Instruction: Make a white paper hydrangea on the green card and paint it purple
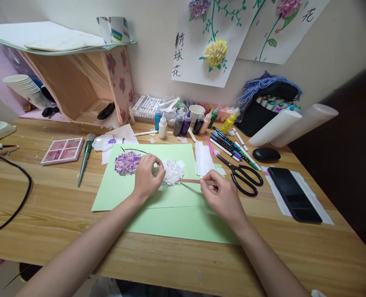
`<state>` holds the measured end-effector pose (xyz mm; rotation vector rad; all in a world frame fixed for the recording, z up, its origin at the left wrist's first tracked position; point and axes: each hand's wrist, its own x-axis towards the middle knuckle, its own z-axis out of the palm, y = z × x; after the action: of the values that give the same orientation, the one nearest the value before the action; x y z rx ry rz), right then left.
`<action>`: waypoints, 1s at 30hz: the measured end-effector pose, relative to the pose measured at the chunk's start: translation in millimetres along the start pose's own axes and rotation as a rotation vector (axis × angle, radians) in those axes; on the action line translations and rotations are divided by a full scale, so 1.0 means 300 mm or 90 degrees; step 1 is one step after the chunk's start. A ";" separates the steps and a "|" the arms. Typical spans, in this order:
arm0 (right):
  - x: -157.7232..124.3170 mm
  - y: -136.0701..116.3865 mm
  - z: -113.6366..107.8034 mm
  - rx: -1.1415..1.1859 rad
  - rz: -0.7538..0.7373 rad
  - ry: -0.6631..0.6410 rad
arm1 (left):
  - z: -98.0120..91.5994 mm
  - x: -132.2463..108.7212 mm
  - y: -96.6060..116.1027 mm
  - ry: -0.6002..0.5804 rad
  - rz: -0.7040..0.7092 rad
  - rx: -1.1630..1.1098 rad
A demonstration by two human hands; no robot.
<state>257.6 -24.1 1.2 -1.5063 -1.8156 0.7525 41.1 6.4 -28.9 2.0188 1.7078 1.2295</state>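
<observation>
Light green paper sheets [170, 222] lie on the table in front of me. The upper sheet carries a purple ruffled flower [127, 162] on its left and a white ruffled flower [173, 173] near its middle. My left hand [148, 175] rests between the two flowers, fingers curled into a pinch; whatever they hold is hidden. In my right hand [219, 193] is one end of a thin brown strip [190, 180], pinched between thumb and fingers. Its other end reaches the right edge of the white flower. A dark curved line [133, 149] runs above the purple flower.
Black-handled scissors [243, 175] and several pens [229, 144] lie right of the paper. Small paint bottles [185, 123] line the back. A brush [86, 159] and a pink palette [62, 151] sit left. A phone [294, 194] lies at the right.
</observation>
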 end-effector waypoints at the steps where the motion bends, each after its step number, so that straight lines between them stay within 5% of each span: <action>1: -0.004 -0.005 0.002 0.000 -0.006 -0.001 | -0.001 0.000 0.001 -0.004 -0.002 0.000; 14: 0.041 0.065 -0.105 0.290 0.119 -0.035 | -0.004 0.008 -0.004 0.016 -0.030 -0.015; 24: 0.124 0.189 -0.124 0.536 0.139 0.292 | -0.014 0.011 0.006 -0.005 0.005 -0.049; 27: 0.117 0.183 -0.106 0.446 0.079 0.253 | -0.013 0.004 0.018 -0.025 0.030 -0.054; 30: 0.095 0.147 -0.070 0.259 -0.007 0.112 | -0.011 -0.003 0.024 -0.048 0.049 -0.054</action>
<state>297.5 12.2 -16.4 -1.2508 -1.4358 0.8905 43.9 2.3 -22.7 2.0701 1.5308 1.2119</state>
